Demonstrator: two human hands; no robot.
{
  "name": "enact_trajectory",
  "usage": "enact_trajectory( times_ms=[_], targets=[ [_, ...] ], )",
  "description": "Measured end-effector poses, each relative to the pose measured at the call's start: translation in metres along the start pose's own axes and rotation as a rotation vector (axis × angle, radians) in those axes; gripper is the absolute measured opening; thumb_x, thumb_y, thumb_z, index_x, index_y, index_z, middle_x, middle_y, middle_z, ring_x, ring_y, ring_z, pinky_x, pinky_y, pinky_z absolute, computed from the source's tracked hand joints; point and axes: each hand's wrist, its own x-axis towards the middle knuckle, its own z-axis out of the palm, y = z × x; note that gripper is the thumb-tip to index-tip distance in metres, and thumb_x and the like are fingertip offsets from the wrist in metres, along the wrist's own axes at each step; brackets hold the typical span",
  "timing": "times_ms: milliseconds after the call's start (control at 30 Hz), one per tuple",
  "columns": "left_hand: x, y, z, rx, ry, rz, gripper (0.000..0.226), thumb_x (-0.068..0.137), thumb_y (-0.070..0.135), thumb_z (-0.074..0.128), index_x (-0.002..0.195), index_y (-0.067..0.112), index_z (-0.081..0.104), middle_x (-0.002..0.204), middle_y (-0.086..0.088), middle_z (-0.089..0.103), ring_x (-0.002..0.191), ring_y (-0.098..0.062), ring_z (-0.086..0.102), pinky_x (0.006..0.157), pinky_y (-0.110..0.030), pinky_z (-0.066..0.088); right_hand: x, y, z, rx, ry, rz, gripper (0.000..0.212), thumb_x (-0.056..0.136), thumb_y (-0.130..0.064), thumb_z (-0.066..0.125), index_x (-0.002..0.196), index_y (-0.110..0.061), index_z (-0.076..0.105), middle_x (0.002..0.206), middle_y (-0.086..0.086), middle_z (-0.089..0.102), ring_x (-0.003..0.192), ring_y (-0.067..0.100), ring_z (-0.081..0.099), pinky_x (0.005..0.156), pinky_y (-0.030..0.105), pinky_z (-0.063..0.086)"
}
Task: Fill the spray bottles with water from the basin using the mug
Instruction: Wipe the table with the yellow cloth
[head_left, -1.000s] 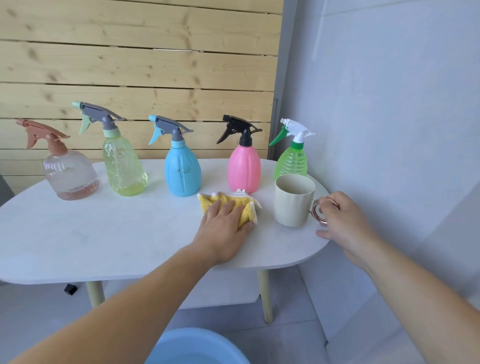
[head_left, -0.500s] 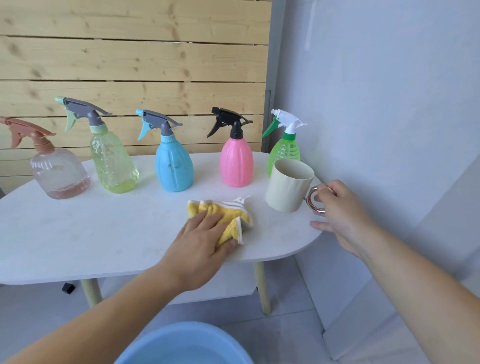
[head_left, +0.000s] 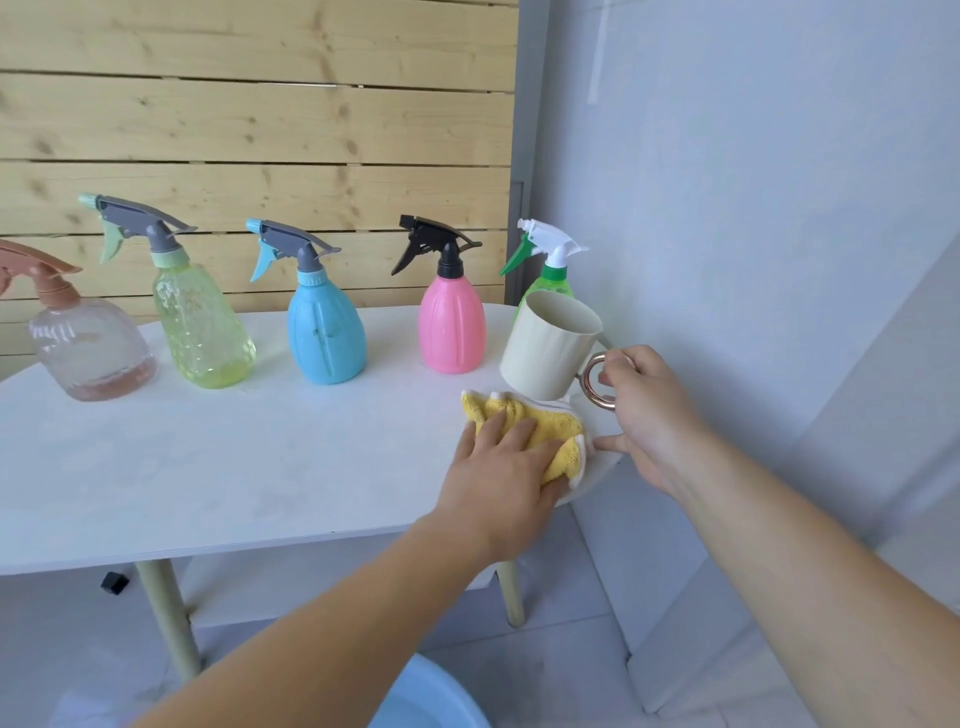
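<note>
A cream mug (head_left: 550, 343) with a copper ring handle hangs tilted just above the table's right end; my right hand (head_left: 649, 415) grips that handle. My left hand (head_left: 501, 467) presses flat on a yellow cloth (head_left: 550, 428) lying under the mug. Several spray bottles stand in a row at the back: a clear one with a pink trigger (head_left: 88, 348), a yellow-green one (head_left: 200, 322), a blue one (head_left: 324, 332), a pink one (head_left: 452, 327) and a green one (head_left: 553, 283) partly hidden behind the mug. A blue basin's rim (head_left: 441, 696) shows on the floor below.
The white oval table (head_left: 234, 467) stands on pale wooden legs against a wood-plank wall. A grey wall runs close along the table's right end. A small black object (head_left: 114, 582) lies on the floor under the table.
My right hand has lifted the mug off the table and tilted it. My left hand has slid the yellow cloth to the right, under the mug.
</note>
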Motion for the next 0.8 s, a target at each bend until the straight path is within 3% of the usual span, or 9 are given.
enact_trajectory(
  times_ms=[100,167,233,367,500,633,800],
  targets=[
    [-0.011,-0.015,-0.002,-0.006,0.023,-0.064,0.048,0.107,0.049,0.033,0.148,0.031,0.048,0.161,0.004,0.039,0.150,-0.028,0.027,0.123,-0.043,0.025,-0.001,0.000,0.000,-0.036,-0.015,-0.011,0.022,0.104,-0.040,0.040,0.110,-0.025,0.056,0.105,-0.012,0.053,0.106,0.015,0.051,0.091,0.056,0.053],
    [-0.023,-0.030,-0.008,-0.002,0.039,-0.132,0.046,0.108,0.046,0.038,0.149,0.030,0.048,0.160,0.003,0.040,0.149,-0.027,0.029,0.122,-0.041,0.027,-0.002,0.000,-0.001,-0.052,-0.021,-0.015,0.023,0.104,-0.040,0.040,0.110,-0.025,0.056,0.106,-0.011,0.054,0.113,0.019,0.050,0.092,0.056,0.052],
    [-0.038,-0.048,-0.013,0.003,0.055,-0.213,0.051,0.105,0.052,0.033,0.148,0.030,0.051,0.157,0.004,0.044,0.147,-0.025,0.034,0.119,-0.040,0.034,-0.003,0.000,-0.001,-0.056,-0.029,-0.009,0.023,0.103,-0.041,0.040,0.110,-0.025,0.056,0.107,-0.010,0.054,0.114,0.019,0.050,0.093,0.055,0.052],
    [-0.060,-0.074,-0.018,-0.014,0.088,-0.248,0.084,0.085,0.065,0.007,0.143,0.029,0.057,0.150,0.003,0.052,0.139,-0.030,0.042,0.114,-0.046,0.040,-0.002,0.000,-0.004,-0.040,-0.029,0.000,0.023,0.103,-0.042,0.040,0.109,-0.027,0.057,0.114,-0.009,0.054,0.115,0.018,0.049,0.093,0.056,0.052],
    [-0.036,-0.064,-0.011,-0.032,0.042,-0.200,0.081,0.088,0.067,0.008,0.141,0.028,0.055,0.151,-0.001,0.048,0.138,-0.035,0.036,0.119,-0.052,0.029,-0.001,0.000,-0.005,-0.021,-0.028,0.008,0.023,0.103,-0.041,0.041,0.109,-0.027,0.057,0.119,-0.006,0.055,0.113,0.017,0.048,0.095,0.056,0.050],
    [0.002,-0.029,-0.002,-0.056,0.009,-0.122,0.051,0.104,0.056,0.027,0.144,0.032,0.050,0.149,-0.001,0.043,0.141,-0.036,0.031,0.120,-0.052,0.024,0.003,-0.001,-0.005,-0.002,-0.021,0.009,0.024,0.104,-0.041,0.041,0.110,-0.025,0.057,0.115,-0.006,0.056,0.107,0.018,0.048,0.097,0.056,0.048],
    [0.026,0.009,0.007,-0.052,0.011,0.011,0.085,0.082,0.065,0.006,0.145,0.034,0.054,0.148,-0.006,0.048,0.139,-0.041,0.034,0.119,-0.057,0.025,0.009,0.001,-0.005,-0.013,0.007,-0.043,0.023,0.104,-0.038,0.041,0.105,-0.023,0.058,0.096,-0.009,0.057,0.085,0.010,0.050,0.100,0.057,0.046]
  ],
)
